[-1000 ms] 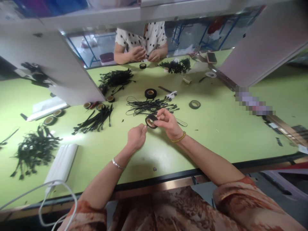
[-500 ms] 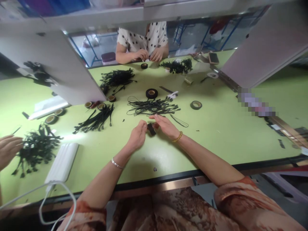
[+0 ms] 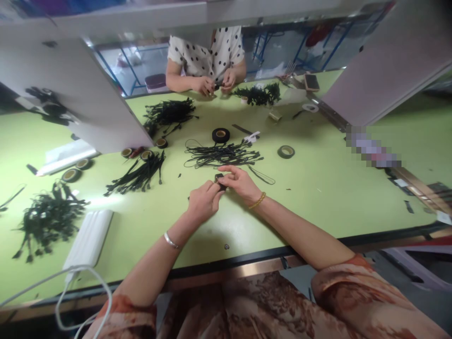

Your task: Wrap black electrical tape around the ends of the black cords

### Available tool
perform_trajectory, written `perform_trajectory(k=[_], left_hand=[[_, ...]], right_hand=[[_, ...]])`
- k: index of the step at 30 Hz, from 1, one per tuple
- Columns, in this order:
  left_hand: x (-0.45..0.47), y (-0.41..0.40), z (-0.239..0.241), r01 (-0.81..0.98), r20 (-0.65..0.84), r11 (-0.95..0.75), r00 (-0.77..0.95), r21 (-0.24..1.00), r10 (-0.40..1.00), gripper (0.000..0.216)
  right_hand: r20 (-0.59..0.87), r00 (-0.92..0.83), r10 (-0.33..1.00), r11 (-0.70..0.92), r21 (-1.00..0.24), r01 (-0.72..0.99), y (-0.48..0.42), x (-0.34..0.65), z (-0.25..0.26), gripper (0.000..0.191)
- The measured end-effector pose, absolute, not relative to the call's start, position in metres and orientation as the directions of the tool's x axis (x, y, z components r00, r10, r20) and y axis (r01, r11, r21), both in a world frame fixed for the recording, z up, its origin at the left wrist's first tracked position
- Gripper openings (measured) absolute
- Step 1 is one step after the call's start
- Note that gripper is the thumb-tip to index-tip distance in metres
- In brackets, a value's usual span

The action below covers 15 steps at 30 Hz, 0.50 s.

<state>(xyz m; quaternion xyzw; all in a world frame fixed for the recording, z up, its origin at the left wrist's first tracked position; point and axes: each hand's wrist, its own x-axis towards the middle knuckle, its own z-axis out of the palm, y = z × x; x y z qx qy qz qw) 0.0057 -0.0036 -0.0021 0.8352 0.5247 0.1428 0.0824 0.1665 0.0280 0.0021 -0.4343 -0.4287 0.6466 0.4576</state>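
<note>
Just in front of the middle cable bundle, my two hands meet around a small roll of black tape [image 3: 221,182]. My left hand [image 3: 204,201] has its fingers closed at the near side of the roll. With thumb and fingers my right hand [image 3: 243,185] pinches the roll from the right, its index finger stretched out above. Fingers cover much of the roll, and I cannot make out whether a cable is in it. Thin black looped cables [image 3: 222,154] lie spread right behind my hands. Beyond them sits a larger black tape roll [image 3: 221,135]; another tape roll [image 3: 286,151] lies to the right.
Black cable bundles [image 3: 137,174] lie left, with another pile [image 3: 52,214] farther out. A white power bank-like block [image 3: 88,240] with a white cable stands front left. Upright panels [image 3: 106,94] flank the table. Across it, a person's hands [image 3: 215,86] work near more cables.
My left hand has turned over the roll, its fingers now reaching across it. My right fingers have closed in on it. The other person's hand at the far left has left the view.
</note>
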Motion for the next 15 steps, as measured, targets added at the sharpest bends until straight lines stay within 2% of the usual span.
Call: perform_trajectory(k=[4,8,11,15], left_hand=[[0.006,-0.003,-0.005,0.854,0.128,-0.483,0.466,0.194,0.875,0.034],[0.01,-0.003,-0.006,0.852,0.083,-0.477,0.47,0.215,0.879,0.033],[0.011,-0.002,-0.005,0.85,0.051,-0.411,0.419,0.33,0.907,0.03],[0.008,0.003,-0.005,0.769,-0.011,-0.181,0.237,0.613,0.971,0.032]], right_hand=[[-0.224,-0.168,0.96,-0.262,-0.93,-0.257,0.027,0.165,0.005,0.052],[-0.199,-0.089,0.976,-0.218,-0.906,-0.364,0.027,0.167,0.009,0.057],[-0.134,-0.075,0.988,-0.153,-0.896,-0.418,0.026,0.172,0.014,0.054],[-0.008,-0.131,0.991,-0.058,-0.92,-0.388,0.024,0.178,0.022,0.047]])
